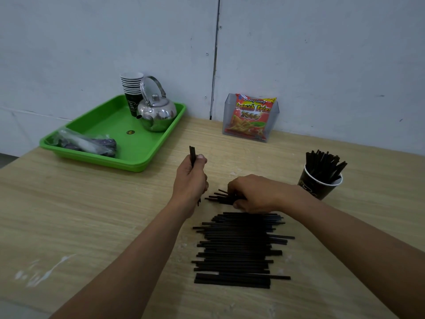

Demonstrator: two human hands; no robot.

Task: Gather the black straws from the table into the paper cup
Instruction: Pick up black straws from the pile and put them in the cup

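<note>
A wide pile of black straws (239, 249) lies flat on the wooden table (92, 215) in front of me. My left hand (190, 180) grips a small upright bunch of straws (192, 154) whose ends stick out above and below the fist. My right hand (253, 193) rests on the table at the far edge of the pile, fingers curled round a few straws (218, 196) that fan out to the left. The dark paper cup (319, 183) stands to the right of my right hand, holding several straws upright.
A green tray (110, 125) at the back left carries a steel kettle (157, 111), a stack of paper cups (132, 88) and a plastic bag. A clear holder with a red snack packet (250, 116) stands against the wall.
</note>
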